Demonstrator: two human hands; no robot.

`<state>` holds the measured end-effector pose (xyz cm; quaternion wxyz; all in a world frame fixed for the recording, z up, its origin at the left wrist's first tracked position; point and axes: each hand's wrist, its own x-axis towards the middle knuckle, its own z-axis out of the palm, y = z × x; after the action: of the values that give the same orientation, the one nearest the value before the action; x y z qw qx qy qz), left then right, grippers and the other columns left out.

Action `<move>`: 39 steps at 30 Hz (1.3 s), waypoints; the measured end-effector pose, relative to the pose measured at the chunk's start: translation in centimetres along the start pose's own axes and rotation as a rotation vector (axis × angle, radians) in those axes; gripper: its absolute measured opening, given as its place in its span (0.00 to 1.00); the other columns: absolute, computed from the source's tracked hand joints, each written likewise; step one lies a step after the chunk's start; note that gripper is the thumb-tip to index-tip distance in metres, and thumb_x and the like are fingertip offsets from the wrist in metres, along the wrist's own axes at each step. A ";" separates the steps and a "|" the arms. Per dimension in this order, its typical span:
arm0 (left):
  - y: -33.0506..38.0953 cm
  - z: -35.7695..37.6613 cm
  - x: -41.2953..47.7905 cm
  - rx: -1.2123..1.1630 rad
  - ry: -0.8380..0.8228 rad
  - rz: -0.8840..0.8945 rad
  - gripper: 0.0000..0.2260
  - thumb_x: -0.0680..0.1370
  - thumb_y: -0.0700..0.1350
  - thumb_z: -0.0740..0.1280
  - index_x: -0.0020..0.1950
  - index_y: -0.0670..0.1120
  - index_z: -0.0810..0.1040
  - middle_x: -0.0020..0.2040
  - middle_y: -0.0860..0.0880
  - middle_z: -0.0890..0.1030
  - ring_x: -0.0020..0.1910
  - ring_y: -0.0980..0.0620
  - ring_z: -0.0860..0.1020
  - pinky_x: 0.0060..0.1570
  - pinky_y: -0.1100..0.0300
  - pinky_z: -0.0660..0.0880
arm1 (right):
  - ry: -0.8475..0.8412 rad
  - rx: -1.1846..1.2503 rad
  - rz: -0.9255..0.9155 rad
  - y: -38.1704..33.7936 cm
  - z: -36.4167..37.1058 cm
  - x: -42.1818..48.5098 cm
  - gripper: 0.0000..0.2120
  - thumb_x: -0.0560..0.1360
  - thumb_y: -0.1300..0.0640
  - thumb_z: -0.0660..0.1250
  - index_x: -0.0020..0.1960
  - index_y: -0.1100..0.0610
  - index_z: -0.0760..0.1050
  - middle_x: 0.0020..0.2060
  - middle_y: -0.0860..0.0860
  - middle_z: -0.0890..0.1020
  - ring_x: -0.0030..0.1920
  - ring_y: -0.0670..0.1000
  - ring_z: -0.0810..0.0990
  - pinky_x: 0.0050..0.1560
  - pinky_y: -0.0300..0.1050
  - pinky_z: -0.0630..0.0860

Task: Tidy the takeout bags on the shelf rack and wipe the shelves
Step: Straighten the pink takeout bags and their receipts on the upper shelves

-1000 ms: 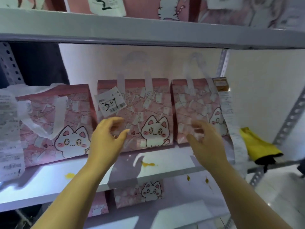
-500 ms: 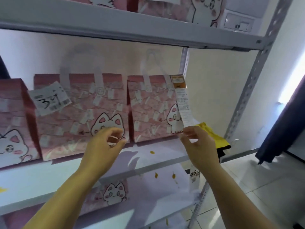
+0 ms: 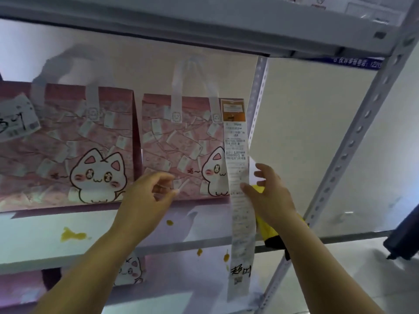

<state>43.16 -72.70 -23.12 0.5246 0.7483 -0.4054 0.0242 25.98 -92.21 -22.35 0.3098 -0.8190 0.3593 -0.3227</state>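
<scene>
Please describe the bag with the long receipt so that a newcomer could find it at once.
On the middle shelf of the grey metal rack, pink cat-print takeout bags stand in a row. The rightmost bag, beside the rear upright, is the one: only it has an orange-topped long receipt hanging past the shelf edge.

Right hand [image 3: 268,196] touching long receipt [image 3: 238,177] on pink cat bag [image 3: 181,146], left hand [image 3: 147,200] loosely curled nearby

1. Left hand [image 3: 147,196]: bare, no glove, ring or watch seen.
2. Right hand [image 3: 269,196]: bare, likewise unadorned.
3. Both forearms bare to frame edge; no sleeves visible.
</scene>
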 end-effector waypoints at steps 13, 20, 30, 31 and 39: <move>1.7 2.2 -1.0 0.026 -0.046 -0.060 0.12 0.73 0.48 0.71 0.46 0.65 0.73 0.45 0.61 0.78 0.44 0.64 0.77 0.40 0.59 0.79 | -0.168 0.101 0.021 1.0 -0.1 0.9 0.31 0.72 0.47 0.69 0.70 0.48 0.59 0.53 0.44 0.75 0.52 0.48 0.77 0.45 0.46 0.78; 2.5 3.0 -2.1 0.039 -0.089 -0.040 0.09 0.73 0.48 0.70 0.50 0.60 0.75 0.45 0.62 0.78 0.44 0.69 0.75 0.39 0.73 0.71 | -0.195 0.174 0.082 1.7 -0.3 -0.6 0.30 0.72 0.49 0.69 0.70 0.48 0.60 0.47 0.41 0.76 0.46 0.46 0.80 0.40 0.47 0.81; 2.6 2.4 -4.5 0.065 -0.149 -0.039 0.08 0.74 0.50 0.69 0.52 0.57 0.76 0.46 0.61 0.79 0.44 0.70 0.75 0.39 0.71 0.69 | -0.149 0.115 0.065 1.5 -1.8 -4.2 0.27 0.73 0.48 0.69 0.68 0.47 0.62 0.45 0.41 0.79 0.40 0.44 0.81 0.31 0.45 0.79; 2.6 2.2 -4.6 0.067 -0.150 -0.039 0.08 0.74 0.50 0.69 0.53 0.57 0.76 0.46 0.61 0.79 0.44 0.70 0.75 0.38 0.71 0.69 | -0.139 0.110 0.063 1.5 -1.8 -4.5 0.26 0.72 0.48 0.69 0.67 0.47 0.63 0.45 0.41 0.79 0.40 0.44 0.81 0.30 0.43 0.77; 2.4 2.0 -5.5 0.054 -0.157 -0.053 0.08 0.73 0.49 0.69 0.51 0.57 0.77 0.46 0.60 0.79 0.42 0.65 0.77 0.38 0.70 0.69 | -0.086 0.063 0.011 2.4 -2.3 -6.5 0.17 0.72 0.47 0.68 0.59 0.48 0.72 0.41 0.41 0.81 0.39 0.42 0.80 0.38 0.48 0.80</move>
<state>37.20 -71.43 -24.67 0.4710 0.7723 -0.4246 -0.0376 19.89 -89.01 -24.74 0.3525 -0.8199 0.3397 -0.2967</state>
